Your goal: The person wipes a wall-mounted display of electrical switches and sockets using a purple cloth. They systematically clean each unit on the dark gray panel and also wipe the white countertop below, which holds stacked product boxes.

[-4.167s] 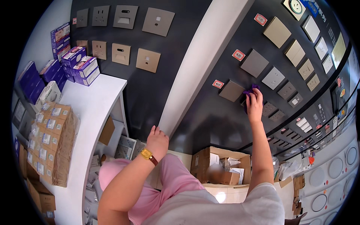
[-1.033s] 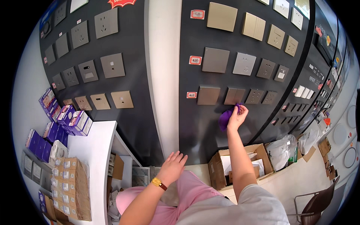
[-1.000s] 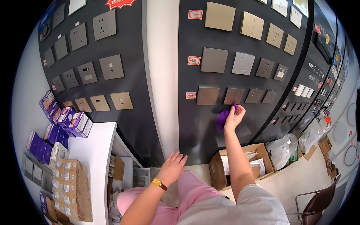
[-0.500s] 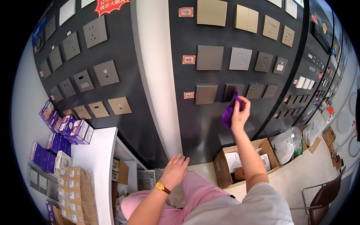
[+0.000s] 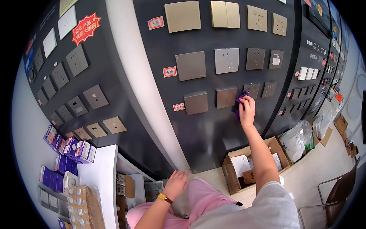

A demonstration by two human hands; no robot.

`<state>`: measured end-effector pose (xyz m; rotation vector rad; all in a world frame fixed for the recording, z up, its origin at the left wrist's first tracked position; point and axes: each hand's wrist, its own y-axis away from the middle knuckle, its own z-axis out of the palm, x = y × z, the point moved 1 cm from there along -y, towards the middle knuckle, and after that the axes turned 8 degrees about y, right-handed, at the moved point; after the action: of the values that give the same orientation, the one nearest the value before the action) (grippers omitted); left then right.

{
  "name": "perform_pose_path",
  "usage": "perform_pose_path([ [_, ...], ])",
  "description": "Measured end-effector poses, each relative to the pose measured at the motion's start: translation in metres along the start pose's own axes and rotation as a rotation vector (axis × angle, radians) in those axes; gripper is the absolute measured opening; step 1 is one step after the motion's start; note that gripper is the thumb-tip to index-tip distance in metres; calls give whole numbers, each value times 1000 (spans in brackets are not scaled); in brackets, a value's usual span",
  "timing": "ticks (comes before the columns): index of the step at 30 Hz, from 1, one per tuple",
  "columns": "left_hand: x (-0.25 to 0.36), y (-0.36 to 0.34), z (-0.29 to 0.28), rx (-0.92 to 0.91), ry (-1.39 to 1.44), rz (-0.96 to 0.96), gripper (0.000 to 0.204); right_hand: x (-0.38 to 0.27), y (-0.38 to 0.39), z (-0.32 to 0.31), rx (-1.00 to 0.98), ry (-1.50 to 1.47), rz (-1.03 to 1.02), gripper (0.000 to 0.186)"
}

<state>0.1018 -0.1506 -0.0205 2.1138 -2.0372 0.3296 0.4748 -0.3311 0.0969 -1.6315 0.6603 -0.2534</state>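
Observation:
My right hand (image 5: pixel 248 112) pinches a purple cloth (image 5: pixel 237 111) and presses it at the lower edge of a dark grey socket plate (image 5: pixel 251 89) in the bottom row of a black display panel (image 5: pixel 167 45). Just left of the cloth is a brown-grey double switch (image 5: pixel 226 97), with a large blank plate (image 5: pixel 196 103) beyond it. To the right sits another socket plate (image 5: pixel 269 89). Low down by my pink-clad knee, my left hand (image 5: pixel 176 184) has its fingers stretched out and holds nothing; a watch (image 5: pixel 164 197) is on that wrist.
Below the panel stands an open cardboard box (image 5: pixel 230 175) with white packets; a plastic bag (image 5: pixel 298 137) lies beside it. At left, a white counter (image 5: pixel 103 160) carries purple boxes (image 5: pixel 84 151). A brown chair (image 5: pixel 341 198) is at the lower right. A white pillar (image 5: pixel 137 57) divides the panels.
My right hand has brought the cloth from in front of the double switch to the socket plate on its right. The whole view has shifted and tilted. My left hand stays low with fingers outstretched.

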Motion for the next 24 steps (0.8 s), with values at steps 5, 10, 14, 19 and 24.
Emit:
perform_pose_path([
  [5,-12,-6,5,-38,-43,34,44,2,-5,-1,-38,-22,-35,24],
  [10,-8,-45,-37,108,-130,107,43,-7,-67,-13,-29,-12,-125,20],
  [14,10,-86,-88,297,-115,167,45,3,-81,-23,-133,-62,-163,19],
  [19,28,-126,-136,488,-106,212,55,51,-85,-42,-130,-22,-88,18],
  [24,26,-152,-160,649,-155,231,68,77,-86,-50,-140,21,-59,17],
])
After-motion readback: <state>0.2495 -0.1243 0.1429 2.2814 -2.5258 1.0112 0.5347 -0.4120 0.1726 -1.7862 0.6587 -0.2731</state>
